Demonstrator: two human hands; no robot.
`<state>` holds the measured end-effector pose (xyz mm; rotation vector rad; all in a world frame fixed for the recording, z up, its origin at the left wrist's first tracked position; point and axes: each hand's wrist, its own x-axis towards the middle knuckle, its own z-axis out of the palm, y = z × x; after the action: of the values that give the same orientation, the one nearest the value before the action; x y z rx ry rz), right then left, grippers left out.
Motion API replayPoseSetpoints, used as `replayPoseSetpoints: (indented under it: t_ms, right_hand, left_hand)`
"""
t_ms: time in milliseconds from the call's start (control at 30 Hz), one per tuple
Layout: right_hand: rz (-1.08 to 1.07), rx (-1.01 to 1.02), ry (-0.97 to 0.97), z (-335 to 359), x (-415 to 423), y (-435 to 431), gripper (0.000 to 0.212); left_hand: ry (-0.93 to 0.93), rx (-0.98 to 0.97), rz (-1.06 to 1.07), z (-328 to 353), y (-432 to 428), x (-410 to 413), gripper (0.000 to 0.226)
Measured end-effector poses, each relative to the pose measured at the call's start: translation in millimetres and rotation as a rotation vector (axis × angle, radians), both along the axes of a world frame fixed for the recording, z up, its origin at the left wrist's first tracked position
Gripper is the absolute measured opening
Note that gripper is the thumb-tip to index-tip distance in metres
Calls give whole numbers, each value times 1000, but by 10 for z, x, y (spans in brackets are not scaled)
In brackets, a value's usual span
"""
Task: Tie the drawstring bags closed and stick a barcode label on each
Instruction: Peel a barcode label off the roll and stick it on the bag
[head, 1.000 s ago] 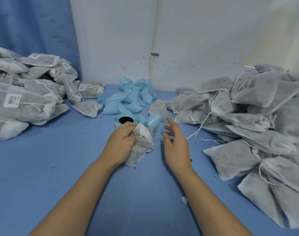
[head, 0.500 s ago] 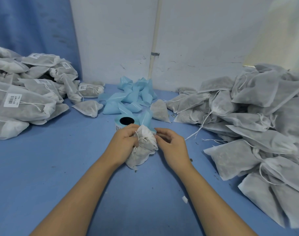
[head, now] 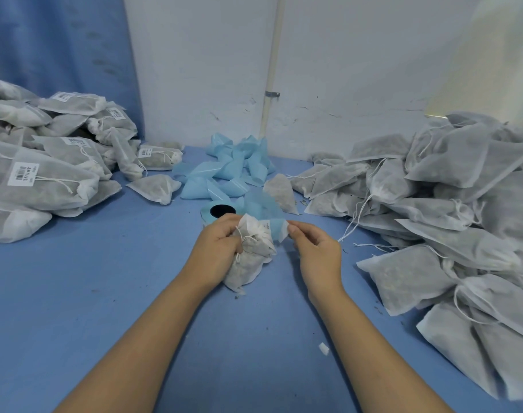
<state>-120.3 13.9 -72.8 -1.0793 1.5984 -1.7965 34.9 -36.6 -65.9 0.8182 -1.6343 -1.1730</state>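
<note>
Gripping a drawstring bag in the left hand, right hand pinching a label at its top

One head-worn wide-angle view, facing forward and down over the blue table; close above it.

I face a scuffed white wall beyond my blue table; blue backdrop upper left, thin pipe top centre.
</note>
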Motion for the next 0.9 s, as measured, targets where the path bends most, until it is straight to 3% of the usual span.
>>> replayPoseSetpoints:
  t_ms: [233, 400, 600, 800, 900]
  right_hand:
    - [-163, -72, -154, 21, 13, 15, 25]
    - [-114, -73, -165, 58, 54, 44, 24]
    - [-49, -120, -236, 141, 182, 97, 16]
    - [20, -54, -579, 210, 318, 104, 27]
    - [73, 30, -778, 256, 408, 113, 22]
  left_hand:
    - [-3, -12, 82, 20, 20, -26, 47]
    - [81, 49, 131, 39, 11, -29, 58]
    - [241, 104, 251, 103, 70, -108, 47]
    - [394, 271, 348, 160, 127, -204, 46]
    - [475, 337, 389, 192, 130, -218, 47]
